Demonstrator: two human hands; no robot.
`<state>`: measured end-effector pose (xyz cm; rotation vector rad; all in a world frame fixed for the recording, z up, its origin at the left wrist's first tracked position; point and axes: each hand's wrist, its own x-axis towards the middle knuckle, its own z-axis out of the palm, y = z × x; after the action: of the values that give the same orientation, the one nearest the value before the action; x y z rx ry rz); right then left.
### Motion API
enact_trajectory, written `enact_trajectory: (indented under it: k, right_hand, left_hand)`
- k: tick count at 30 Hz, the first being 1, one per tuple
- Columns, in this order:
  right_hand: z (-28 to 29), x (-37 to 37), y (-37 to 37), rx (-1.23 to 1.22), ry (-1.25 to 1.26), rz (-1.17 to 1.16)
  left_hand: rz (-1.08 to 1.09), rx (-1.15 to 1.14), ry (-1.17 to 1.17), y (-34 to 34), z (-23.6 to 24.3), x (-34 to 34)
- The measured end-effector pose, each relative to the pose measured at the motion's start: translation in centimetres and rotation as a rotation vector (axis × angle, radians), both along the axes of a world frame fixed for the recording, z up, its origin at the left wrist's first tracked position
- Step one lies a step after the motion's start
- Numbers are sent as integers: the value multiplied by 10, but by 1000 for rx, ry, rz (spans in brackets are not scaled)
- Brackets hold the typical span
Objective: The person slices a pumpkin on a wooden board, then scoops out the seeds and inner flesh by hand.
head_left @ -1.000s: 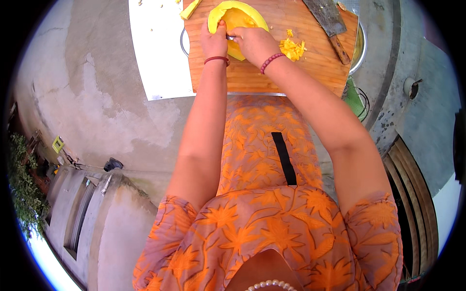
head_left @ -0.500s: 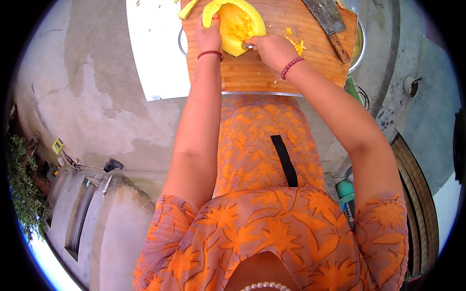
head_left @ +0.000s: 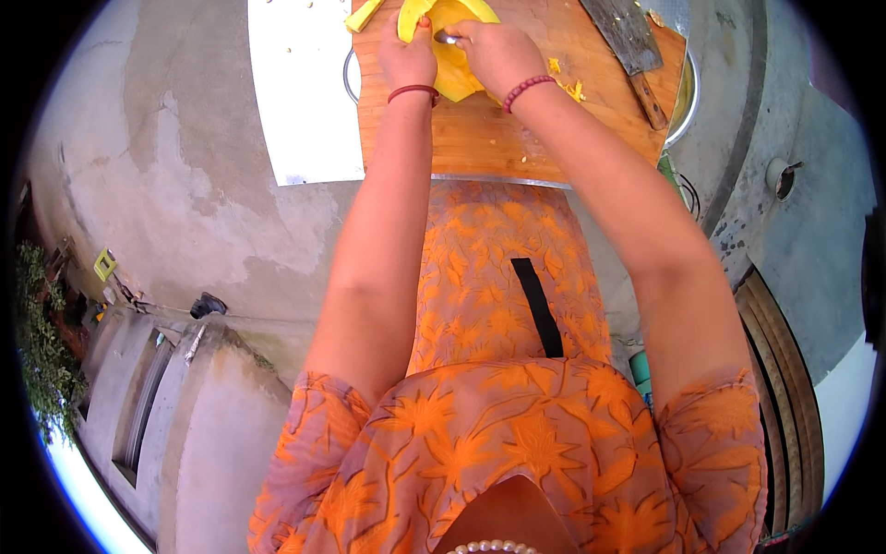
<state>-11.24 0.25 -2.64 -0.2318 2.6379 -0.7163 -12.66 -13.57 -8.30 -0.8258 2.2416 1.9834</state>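
A hollowed piece of yellow pumpkin (head_left: 454,81) rests on the wooden cutting board (head_left: 480,138), its upper part cut off by the picture's edge. My left hand (head_left: 409,60) grips its rim on the left side, thumb over the cut edge. In my right hand (head_left: 503,60) is a metal spoon (head_left: 444,38), whose bowl end is inside the pumpkin's hollow near my left thumb. The right hand itself covers most of the spoon and part of the pumpkin. Bits of orange pulp (head_left: 574,90) lie on the board to the right.
A cleaver (head_left: 637,51) with a wooden handle lies at the board's right side. Beneath the board, a metal basin's rim (head_left: 693,102) sticks out. A pumpkin strip (head_left: 364,14) sits at the far left, beside a white sheet-like surface (head_left: 305,102). Concrete floor surrounds this.
My right hand and the spoon have moved up and left, deeper into the pumpkin and closer to my left hand. The left hand still holds the rim.
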Motion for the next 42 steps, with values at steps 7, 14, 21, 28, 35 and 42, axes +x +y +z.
enact_trajectory:
  k: [7,14,21,28,35,42]
  right_hand:
    - [4,52,27,77,-89,12]
    - [-5,5,14,38,-46,-137]
    - [2,17,14,-73,-26,-278]
    - [-7,82,27,-150,-106,-323]
    - [-5,38,18,-45,-141,-282]
    - [-1,33,23,-100,-102,-204]
  left_hand:
    - [46,-144,11,5,5,1]
    - [74,-230,-52,24,23,9]
    - [113,-218,-38,37,28,12]
    - [151,-249,-15,25,23,8]
    - [103,-324,15,32,28,6]
    - [96,-300,0,28,16,5]
